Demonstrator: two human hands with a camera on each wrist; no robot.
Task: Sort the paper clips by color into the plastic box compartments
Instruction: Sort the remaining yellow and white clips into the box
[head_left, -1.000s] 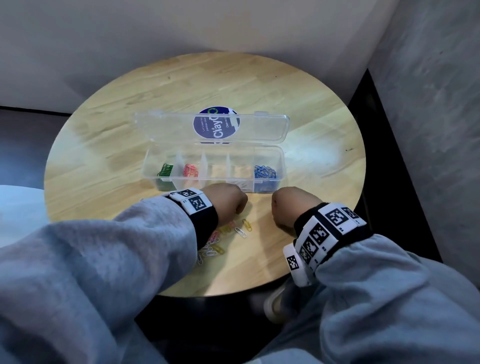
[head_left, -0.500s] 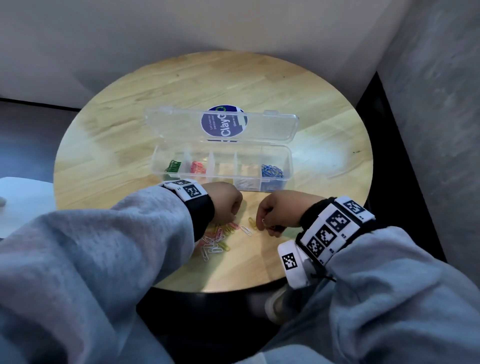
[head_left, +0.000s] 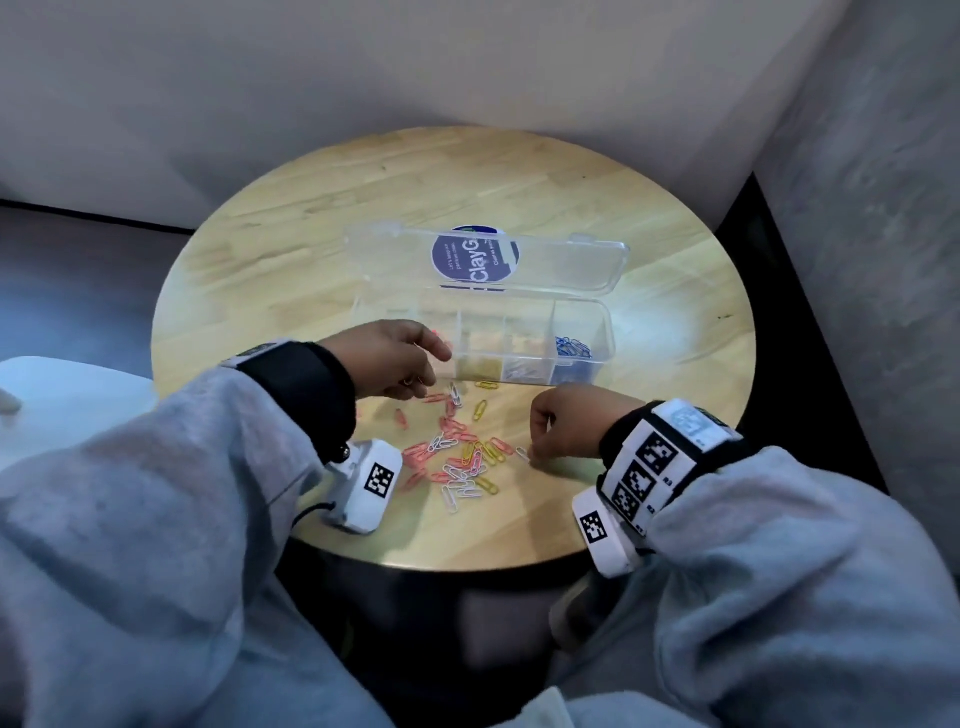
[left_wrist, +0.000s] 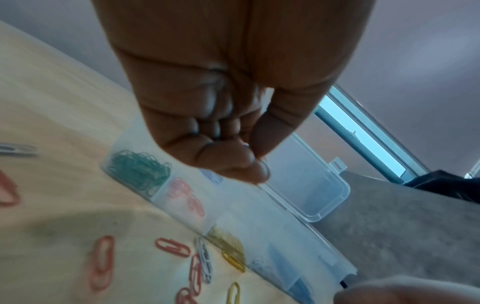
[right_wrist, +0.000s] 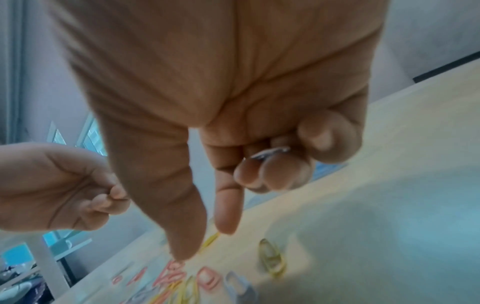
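A clear plastic box (head_left: 582, 302) lies open on the round wooden table (head_left: 311, 260), its lid (head_left: 566, 260) folded back. Its compartments hold green clips (left_wrist: 140, 168), pink clips (left_wrist: 182, 197), yellow clips (left_wrist: 226, 240) and blue clips (head_left: 571, 347). Loose pink, white and yellow clips (head_left: 462, 457) lie in front of the box. My left hand (head_left: 426, 371) (left_wrist: 255, 158) hovers over the box's left end, fingers curled, thumb and forefinger pinching a small clip whose colour I cannot tell. My right hand (head_left: 535, 452) (right_wrist: 205, 242) keeps a white clip (right_wrist: 270, 153) in its curled fingers. Its thumb and forefinger point down at the pile's right edge.
The table's near edge (head_left: 467, 564) runs just below the pile, with a dark gap under it. A pale surface (head_left: 52, 400) lies to the left. A grey wall (head_left: 857, 208) stands close on the right. Bare wood (head_left: 415, 182) lies behind the box.
My left hand has risen off the pile toward the box's left end, uncovering the loose clips. My right hand has shifted to the pile's right edge with thumb and forefinger lowered.
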